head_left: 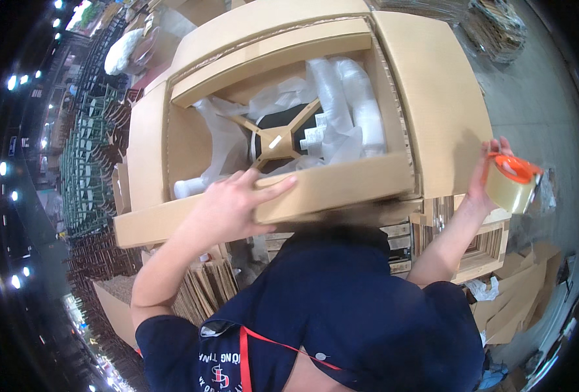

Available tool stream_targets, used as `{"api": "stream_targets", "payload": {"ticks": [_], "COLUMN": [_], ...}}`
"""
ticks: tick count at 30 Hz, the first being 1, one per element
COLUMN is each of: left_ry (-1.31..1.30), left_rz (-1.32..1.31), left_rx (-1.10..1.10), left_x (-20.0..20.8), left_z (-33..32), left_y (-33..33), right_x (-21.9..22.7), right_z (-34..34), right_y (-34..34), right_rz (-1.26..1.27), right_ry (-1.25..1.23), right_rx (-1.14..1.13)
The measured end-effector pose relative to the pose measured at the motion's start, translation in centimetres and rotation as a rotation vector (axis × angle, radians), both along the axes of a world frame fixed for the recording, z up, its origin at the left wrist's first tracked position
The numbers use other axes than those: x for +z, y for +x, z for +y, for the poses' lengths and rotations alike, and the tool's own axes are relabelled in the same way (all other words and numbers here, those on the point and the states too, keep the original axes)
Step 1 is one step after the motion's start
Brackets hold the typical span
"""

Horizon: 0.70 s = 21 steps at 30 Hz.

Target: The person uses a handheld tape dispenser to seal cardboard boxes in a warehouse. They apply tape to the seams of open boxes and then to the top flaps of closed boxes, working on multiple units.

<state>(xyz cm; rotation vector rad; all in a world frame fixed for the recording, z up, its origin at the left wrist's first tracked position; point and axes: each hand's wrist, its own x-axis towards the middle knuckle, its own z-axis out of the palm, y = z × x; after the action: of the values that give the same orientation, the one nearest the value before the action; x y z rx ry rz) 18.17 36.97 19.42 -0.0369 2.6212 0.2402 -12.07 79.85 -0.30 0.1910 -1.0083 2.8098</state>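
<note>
An open cardboard box lies before me with its flaps spread out. Across its near side runs a long folded cardboard strip, tilted down to the left, and my left hand grips it from above with the fingers over it. Out to the right of the box, my right hand is closed around a tape dispenser with an orange frame and a wide roll of clear tape. Inside the box are a tan cross-shaped frame and white foam-wrapped pieces.
Another long cardboard strip lies along the box's far inner wall. Flat cardboard sheets stand below on the left. Wooden frames and loose cardboard are at the lower right. Stacked green and brown metal items rise at the left.
</note>
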Motion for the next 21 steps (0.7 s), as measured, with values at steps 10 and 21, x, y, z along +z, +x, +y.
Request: {"api": "stream_targets", "payload": {"ticks": [10, 21], "left_ry": [-0.215, -0.275], "left_rz": [0.091, 0.366], "left_rx": [-0.156, -0.099], "left_x": [-3.1, -7.0], "left_z": [3.0, 4.8], "left_y": [-2.1, -2.9], "right_x": [1.5, -4.7], "right_z": [-21.6, -17.4], "right_y": [15.4, 16.6], "right_rz": [-0.329, -0.248], "right_ry": [0.439, 0.504], "right_rx": [0.674, 0.751]}}
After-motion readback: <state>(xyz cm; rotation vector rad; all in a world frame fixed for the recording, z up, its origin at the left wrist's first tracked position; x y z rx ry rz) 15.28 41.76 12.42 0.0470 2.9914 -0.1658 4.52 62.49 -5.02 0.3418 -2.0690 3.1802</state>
